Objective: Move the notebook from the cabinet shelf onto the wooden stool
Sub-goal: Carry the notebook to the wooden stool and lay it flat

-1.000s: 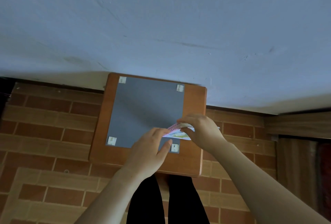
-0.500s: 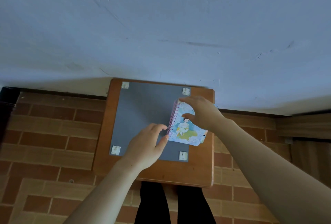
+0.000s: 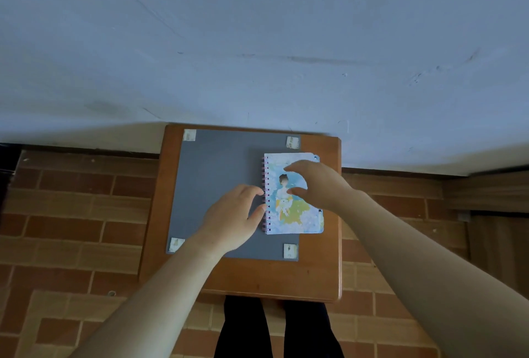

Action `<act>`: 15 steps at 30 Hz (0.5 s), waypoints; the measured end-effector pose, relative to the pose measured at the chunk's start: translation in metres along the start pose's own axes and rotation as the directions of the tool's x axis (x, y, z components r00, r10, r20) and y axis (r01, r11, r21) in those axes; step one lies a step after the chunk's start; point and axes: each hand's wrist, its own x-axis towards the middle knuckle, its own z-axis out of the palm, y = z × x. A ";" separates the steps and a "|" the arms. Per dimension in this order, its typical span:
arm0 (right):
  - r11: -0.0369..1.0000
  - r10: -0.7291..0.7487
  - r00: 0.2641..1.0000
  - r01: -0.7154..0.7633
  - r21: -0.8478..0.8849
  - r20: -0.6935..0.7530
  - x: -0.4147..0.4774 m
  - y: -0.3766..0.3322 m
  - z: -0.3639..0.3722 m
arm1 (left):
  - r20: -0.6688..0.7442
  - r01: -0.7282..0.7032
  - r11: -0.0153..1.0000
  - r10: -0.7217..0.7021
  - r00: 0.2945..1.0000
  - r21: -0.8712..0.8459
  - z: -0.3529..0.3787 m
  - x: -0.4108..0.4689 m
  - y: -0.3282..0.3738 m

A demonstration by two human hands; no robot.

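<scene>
The notebook lies flat and face up on the wooden stool, on the right half of its top. Its pink spiral binding runs down its left side. Its left part rests on the grey mat that covers most of the seat, and its right part reaches past the mat's right edge onto bare wood, close to the stool's right edge and nearer the far edge than the near one.

The left hand rests on the mat just beside the binding, fingertips touching or almost touching the spiral, fingers loosely curled and gripping nothing. The right hand is spread above the cover, thumb and fingers apart; whether the fingertips press on the cover or hover just over it I cannot tell, but they are not closed around the book.

I judge the task to be all but done: the notebook is on the stool, fully supported, and no cabinet shelf is in view. What seems left is at most a small straightening and taking both hands away.

By count: one notebook, one stool, one grey mat, four pale tape patches at the mat's corners, two hands. Beyond the stool are the brick-pattern floor and a pale blue wall.
</scene>
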 end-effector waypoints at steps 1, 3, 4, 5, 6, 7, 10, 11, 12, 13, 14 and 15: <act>1.000 0.008 1.000 -0.008 -0.006 0.001 -0.003 0.002 0.004 | 0.005 -0.014 1.000 0.014 1.000 0.012 0.003 0.004 0.001; 0.999 0.012 1.000 -0.012 -0.041 0.000 -0.009 0.008 0.014 | 0.015 -0.039 0.999 0.038 0.999 0.034 0.011 0.014 0.003; 0.998 0.015 1.000 -0.015 -0.057 0.001 -0.011 0.011 0.019 | 0.015 -0.047 0.998 0.047 0.999 0.032 0.016 0.018 0.003; 0.997 0.018 1.000 -0.018 -0.069 0.006 -0.013 0.014 0.024 | 0.014 -0.051 0.998 0.051 0.999 0.019 0.020 0.022 0.004; 0.997 0.020 1.000 -0.019 -0.078 0.015 -0.014 0.017 0.029 | 0.016 -0.053 0.999 0.053 0.998 0.010 0.024 0.026 0.005; 0.996 0.019 0.999 -0.016 -0.087 0.031 -0.015 0.020 0.034 | 0.021 -0.055 0.998 0.055 0.998 0.013 0.029 0.029 0.006; 0.991 0.001 0.997 0.010 -0.135 0.082 -0.016 0.027 0.050 | 0.079 -0.067 0.995 0.062 0.995 0.071 0.042 0.034 0.009; 0.990 0.002 0.997 0.009 -0.139 0.082 -0.016 0.029 0.054 | 0.100 -0.078 0.992 0.068 0.993 0.095 0.047 0.036 0.008; 0.991 0.009 0.997 0.002 -0.136 0.077 -0.017 0.030 0.058 | 0.121 -0.087 0.989 0.073 0.990 0.115 0.051 0.037 0.006; 0.992 0.019 0.998 -0.010 -0.129 0.067 -0.017 0.032 0.062 | 0.142 -0.093 0.987 0.074 0.987 0.133 0.055 0.038 0.004; 0.992 0.027 0.998 -0.020 -0.124 0.055 -0.018 0.033 0.066 | 0.159 -0.096 0.984 0.072 0.985 0.150 0.058 0.040 0.001; 0.992 0.033 0.998 -0.027 -0.120 0.047 -0.018 0.035 0.070 | 0.171 -0.098 0.981 0.069 0.983 0.165 0.061 0.041 -0.003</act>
